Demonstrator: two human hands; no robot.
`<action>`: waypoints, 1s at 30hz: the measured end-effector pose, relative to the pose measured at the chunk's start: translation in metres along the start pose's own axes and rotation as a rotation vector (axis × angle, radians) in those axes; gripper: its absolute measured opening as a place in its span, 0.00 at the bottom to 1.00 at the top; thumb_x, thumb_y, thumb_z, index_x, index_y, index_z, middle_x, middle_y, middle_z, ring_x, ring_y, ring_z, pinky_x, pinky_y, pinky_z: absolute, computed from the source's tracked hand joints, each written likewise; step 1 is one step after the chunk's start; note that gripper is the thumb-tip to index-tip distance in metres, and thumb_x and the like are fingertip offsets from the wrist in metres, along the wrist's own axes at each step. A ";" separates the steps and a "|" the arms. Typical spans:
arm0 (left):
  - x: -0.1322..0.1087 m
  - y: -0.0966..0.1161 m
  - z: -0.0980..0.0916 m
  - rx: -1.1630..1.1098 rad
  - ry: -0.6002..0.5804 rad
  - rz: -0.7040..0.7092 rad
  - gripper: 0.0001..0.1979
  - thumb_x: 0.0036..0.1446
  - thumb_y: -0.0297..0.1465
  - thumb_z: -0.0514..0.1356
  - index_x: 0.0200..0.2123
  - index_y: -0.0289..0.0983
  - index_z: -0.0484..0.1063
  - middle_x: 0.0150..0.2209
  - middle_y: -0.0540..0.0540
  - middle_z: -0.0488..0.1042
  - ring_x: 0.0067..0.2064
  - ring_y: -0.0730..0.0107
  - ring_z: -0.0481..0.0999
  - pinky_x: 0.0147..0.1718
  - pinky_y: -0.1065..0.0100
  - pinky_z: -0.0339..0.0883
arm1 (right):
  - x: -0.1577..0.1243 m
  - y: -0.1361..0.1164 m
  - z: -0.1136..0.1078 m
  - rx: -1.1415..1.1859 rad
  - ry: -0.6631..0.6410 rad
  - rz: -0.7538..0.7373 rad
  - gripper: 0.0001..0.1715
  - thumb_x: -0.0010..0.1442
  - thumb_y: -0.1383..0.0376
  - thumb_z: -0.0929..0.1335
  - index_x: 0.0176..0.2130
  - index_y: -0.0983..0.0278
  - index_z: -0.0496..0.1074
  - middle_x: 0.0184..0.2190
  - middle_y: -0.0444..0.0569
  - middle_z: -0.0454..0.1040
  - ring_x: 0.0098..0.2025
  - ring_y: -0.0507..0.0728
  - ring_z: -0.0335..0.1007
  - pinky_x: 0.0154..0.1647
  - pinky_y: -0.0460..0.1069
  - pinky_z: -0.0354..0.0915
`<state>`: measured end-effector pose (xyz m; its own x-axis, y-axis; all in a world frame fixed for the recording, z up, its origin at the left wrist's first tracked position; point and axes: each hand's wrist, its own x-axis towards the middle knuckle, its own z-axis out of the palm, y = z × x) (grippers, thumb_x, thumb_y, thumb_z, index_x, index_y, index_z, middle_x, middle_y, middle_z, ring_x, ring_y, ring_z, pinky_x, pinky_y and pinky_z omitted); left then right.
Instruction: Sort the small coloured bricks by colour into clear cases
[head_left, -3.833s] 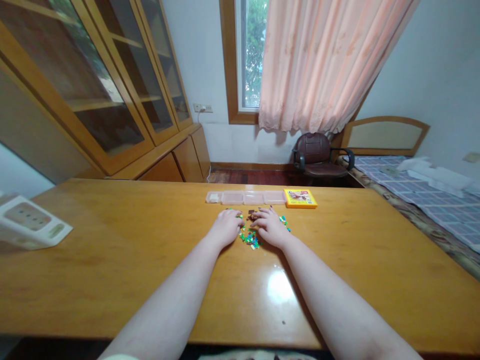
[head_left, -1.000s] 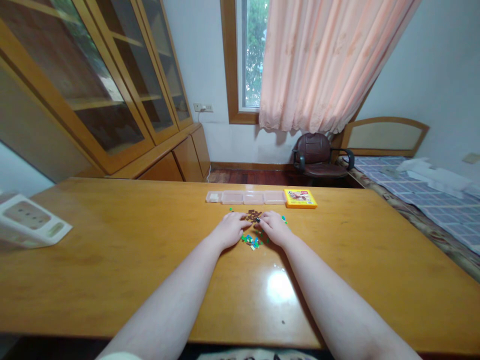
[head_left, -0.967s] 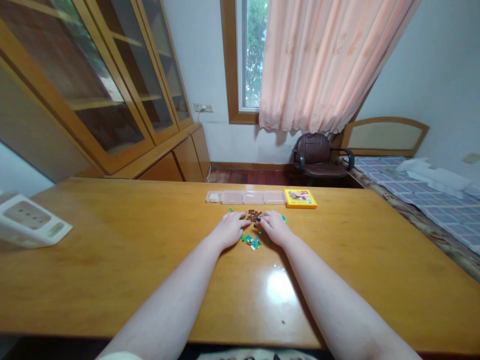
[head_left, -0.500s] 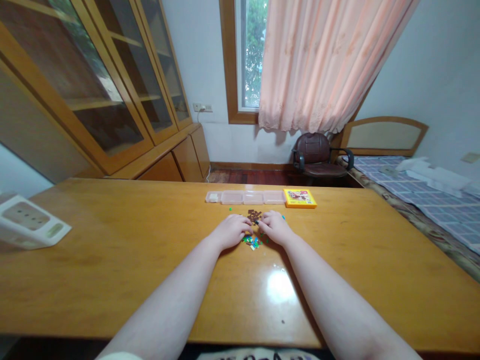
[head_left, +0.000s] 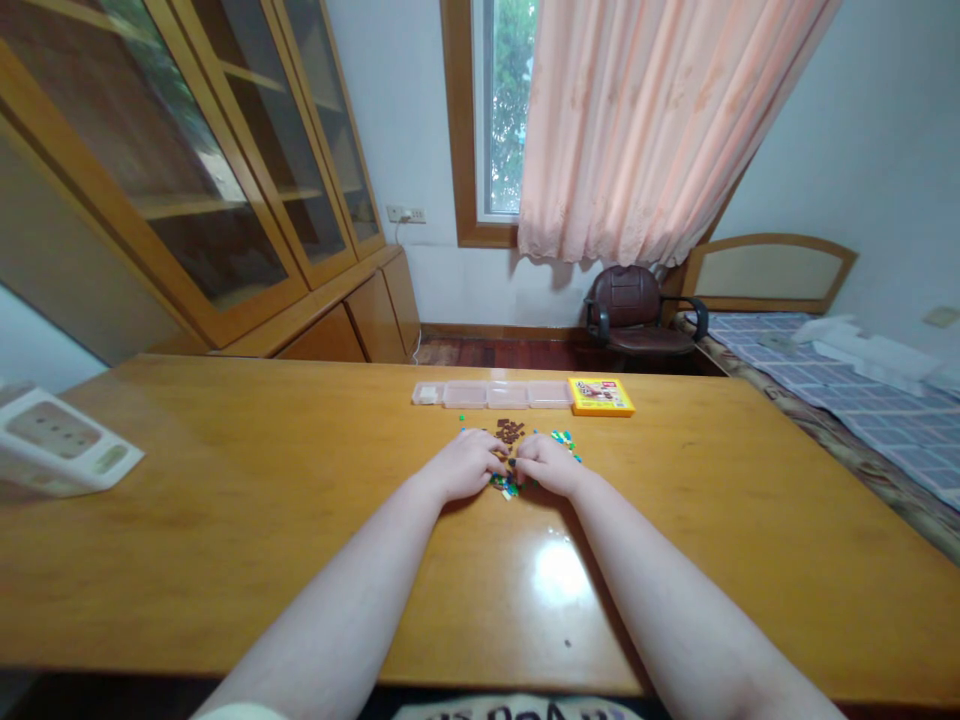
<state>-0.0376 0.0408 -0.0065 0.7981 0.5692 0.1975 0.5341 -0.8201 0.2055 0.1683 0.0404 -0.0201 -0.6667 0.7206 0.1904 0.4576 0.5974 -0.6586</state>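
Note:
Both my hands rest low over small building-brick pieces on the wooden table (head_left: pixel 300 440). My left hand (head_left: pixel 466 465) has its fingers bent and a little apart, their tips at the left edge of a mixed pile of green, blue and white pieces (head_left: pixel 508 487). My right hand (head_left: pixel 551 464) faces it, thumb and finger drawn together at a small black piece (head_left: pixel 512 462). Its underside is hidden. A heap of brown pieces (head_left: pixel 510 431) lies just beyond my fingertips. More blue, green and white pieces (head_left: pixel 564 440) sit behind my right hand, which partly covers them.
A row of clear plastic compartments (head_left: pixel 465 395) stands along the table's far side, beside a yellow box (head_left: pixel 602 397). One green piece (head_left: pixel 461 418) lies alone nearby. A white container (head_left: pixel 67 445) is at the left. Beyond the table are a chair (head_left: pixel 630 310) and a bed (head_left: pixel 817 350).
My right hand has moved nearer to me, and the black piece at its fingertips with it. This uncovers the brown heap and the coloured pieces behind that hand. My left hand has barely shifted.

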 end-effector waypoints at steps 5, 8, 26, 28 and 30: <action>0.000 -0.002 0.000 0.019 0.007 -0.055 0.13 0.54 0.25 0.58 0.35 0.47 0.79 0.44 0.49 0.76 0.46 0.65 0.71 0.49 0.61 0.60 | 0.000 0.002 0.002 -0.096 0.066 0.085 0.19 0.57 0.71 0.62 0.19 0.65 0.73 0.19 0.44 0.72 0.25 0.51 0.66 0.32 0.45 0.59; 0.000 -0.001 -0.002 0.040 0.019 -0.098 0.13 0.53 0.23 0.57 0.35 0.46 0.79 0.43 0.49 0.76 0.47 0.64 0.71 0.50 0.60 0.60 | 0.001 0.004 0.002 -0.203 0.162 0.133 0.20 0.58 0.70 0.62 0.18 0.65 0.72 0.17 0.45 0.69 0.24 0.51 0.63 0.31 0.46 0.57; 0.002 0.003 0.002 0.063 -0.034 -0.135 0.14 0.56 0.27 0.57 0.41 0.47 0.78 0.48 0.48 0.74 0.49 0.60 0.70 0.51 0.58 0.60 | 0.003 0.009 0.004 -0.329 0.226 0.198 0.23 0.61 0.65 0.61 0.17 0.66 0.69 0.17 0.45 0.66 0.23 0.50 0.57 0.28 0.46 0.51; 0.002 0.003 0.001 0.075 -0.032 -0.182 0.14 0.56 0.28 0.56 0.42 0.46 0.77 0.49 0.47 0.73 0.50 0.59 0.69 0.51 0.57 0.61 | 0.004 0.009 0.004 -0.354 0.247 0.225 0.24 0.62 0.64 0.61 0.18 0.66 0.70 0.18 0.45 0.67 0.23 0.50 0.57 0.28 0.46 0.51; 0.002 0.003 0.000 0.078 -0.020 -0.209 0.14 0.57 0.28 0.55 0.43 0.46 0.77 0.50 0.47 0.73 0.51 0.59 0.69 0.51 0.57 0.61 | 0.003 0.009 0.003 -0.356 0.254 0.216 0.25 0.63 0.64 0.61 0.18 0.66 0.70 0.18 0.45 0.67 0.24 0.50 0.58 0.29 0.46 0.51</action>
<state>-0.0343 0.0395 -0.0053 0.6724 0.7270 0.1394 0.7080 -0.6865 0.1655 0.1685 0.0470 -0.0270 -0.3896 0.8781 0.2776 0.7720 0.4758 -0.4214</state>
